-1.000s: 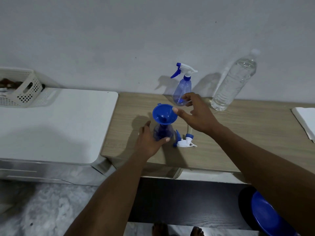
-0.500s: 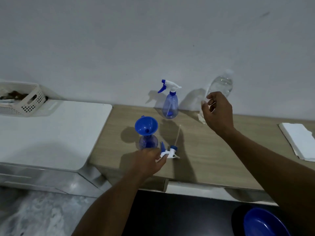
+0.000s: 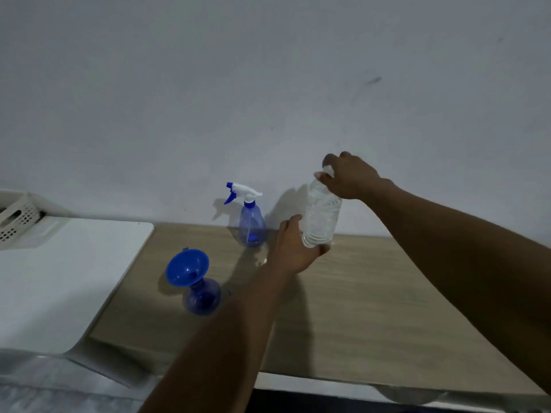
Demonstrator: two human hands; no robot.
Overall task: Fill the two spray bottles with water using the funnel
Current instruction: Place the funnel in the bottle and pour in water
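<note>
Water bottle (image 3: pixel 322 216), clear ribbed plastic, at wooden desk (image 3: pixel 372 308) rear | left hand (image 3: pixel 293 248) curled round base | right hand (image 3: pixel 348 177) gripping white cap | conical blue funnel (image 3: pixel 186 266) seated in rounded spray bottle (image 3: pixel 202 298)

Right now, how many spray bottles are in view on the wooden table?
2. The capped spray bottle stands at the back near the wall. The open spray bottle, nearer and left, carries the blue funnel in its neck. The left forearm may hide more.

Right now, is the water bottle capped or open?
Capped: the white cap sits on the water bottle, with the right hand gripping it.
</note>
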